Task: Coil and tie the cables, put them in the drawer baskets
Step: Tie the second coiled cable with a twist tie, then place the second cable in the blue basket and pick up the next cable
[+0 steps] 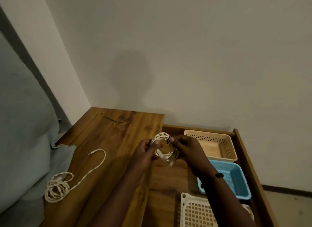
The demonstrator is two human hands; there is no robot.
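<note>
Now holding one coiled cable (164,148) just above the drawer (170,177), left hand (145,150) gripping its left side, right hand (186,149) pinching a black tie (168,140) at its top. Lying loose left of the drawer, a second cable (67,179); inside it, three baskets: beige (213,146), blue (236,181), white (194,211). Resting behind the loose cable, one more tie (111,119).

The white basket (194,211) is cut off by the bottom edge (the right forearm hides its right side).
</note>
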